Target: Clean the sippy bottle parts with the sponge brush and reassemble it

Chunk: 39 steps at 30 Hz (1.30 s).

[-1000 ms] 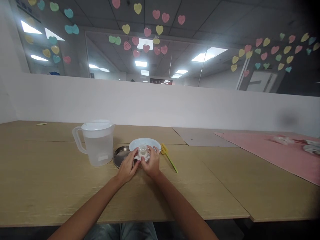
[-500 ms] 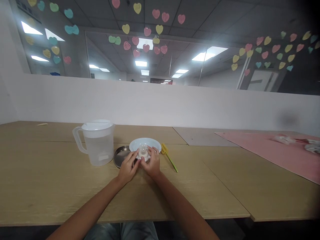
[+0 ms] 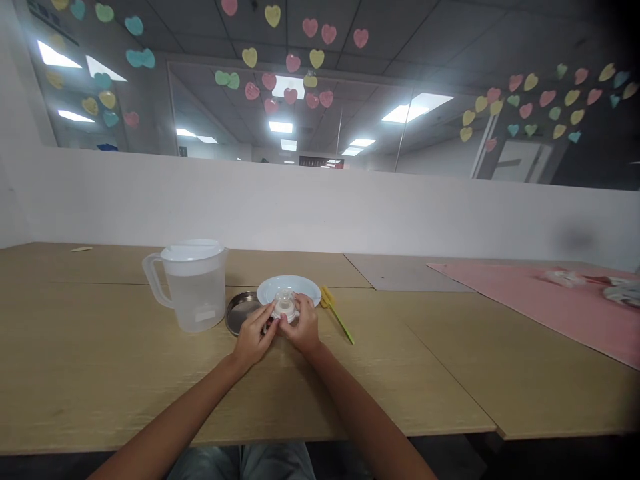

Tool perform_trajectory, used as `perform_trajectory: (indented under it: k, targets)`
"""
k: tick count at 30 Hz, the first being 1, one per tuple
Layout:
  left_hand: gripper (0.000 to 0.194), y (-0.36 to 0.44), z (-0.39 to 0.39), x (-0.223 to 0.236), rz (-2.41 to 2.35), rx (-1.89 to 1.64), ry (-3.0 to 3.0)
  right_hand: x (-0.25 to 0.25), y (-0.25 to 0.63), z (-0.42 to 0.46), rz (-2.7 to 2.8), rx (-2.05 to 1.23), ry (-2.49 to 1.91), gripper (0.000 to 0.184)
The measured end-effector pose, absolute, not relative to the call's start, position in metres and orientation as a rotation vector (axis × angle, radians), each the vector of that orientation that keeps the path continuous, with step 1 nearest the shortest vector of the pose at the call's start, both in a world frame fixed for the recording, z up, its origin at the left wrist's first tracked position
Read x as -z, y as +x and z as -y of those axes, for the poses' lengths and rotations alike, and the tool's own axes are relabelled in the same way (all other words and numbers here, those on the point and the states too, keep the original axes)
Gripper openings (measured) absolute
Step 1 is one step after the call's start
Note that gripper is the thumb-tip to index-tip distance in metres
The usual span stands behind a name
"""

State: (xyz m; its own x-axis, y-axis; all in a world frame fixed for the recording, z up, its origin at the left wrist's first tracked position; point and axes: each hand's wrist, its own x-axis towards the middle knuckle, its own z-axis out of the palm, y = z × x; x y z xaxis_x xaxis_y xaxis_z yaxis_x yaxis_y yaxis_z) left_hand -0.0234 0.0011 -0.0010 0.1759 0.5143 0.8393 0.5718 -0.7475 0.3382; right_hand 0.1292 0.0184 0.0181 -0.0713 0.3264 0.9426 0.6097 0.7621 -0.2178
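Both of my hands meet over a white plate (image 3: 287, 285), holding a small round piece with a white collar and a clear dome (image 3: 285, 306), possibly a bottle teat. My left hand (image 3: 255, 331) grips it from the near left, and my right hand (image 3: 303, 327) pinches it from the right. The piece is above the plate's near part, and my fingers hide its lower side. A round steel dish (image 3: 241, 312) lies just left of my left hand, partly under the plate's edge.
A clear plastic pitcher with a white lid (image 3: 195, 293) stands left of the steel dish. A slim yellow-green brush (image 3: 337, 317) lies right of the plate. A pink mat (image 3: 530, 300) with crumpled items covers the right of the wooden table (image 3: 100, 353), against a low white wall.
My hands stay on the round piece with only small finger shifts. The whole view has moved slightly up and left.
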Motion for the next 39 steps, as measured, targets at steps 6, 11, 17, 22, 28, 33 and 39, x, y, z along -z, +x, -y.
perform_trajectory:
  k: [6,11,17,22,28,33,39]
  targets:
    - [0.039,-0.024,-0.002,0.002,1.064,1.633,-2.324,-0.019,0.13,-0.018,1.692,0.342,-0.767,0.045]
    - [0.039,-0.025,-0.004,0.003,1.048,1.597,-2.313,-0.018,0.13,-0.019,1.708,0.38,-0.752,0.044]
    - [0.037,-0.026,-0.005,0.004,1.026,1.603,-2.294,-0.019,0.131,-0.018,1.721,0.348,-0.77,0.039]
    - [0.036,-0.025,-0.003,0.004,1.071,1.631,-2.314,-0.019,0.131,-0.018,1.725,0.297,-0.758,0.031]
    - [0.038,-0.026,-0.003,0.0,1.115,1.655,-2.399,-0.022,0.135,-0.019,1.785,0.271,-0.772,0.031]
    - [0.04,-0.028,-0.004,-0.003,1.202,1.685,-2.454,-0.029,0.141,-0.019,1.778,0.24,-0.743,0.027]
    - [0.043,-0.028,-0.004,-0.002,1.261,1.713,-2.526,-0.034,0.143,-0.02,1.671,0.201,-0.774,0.026]
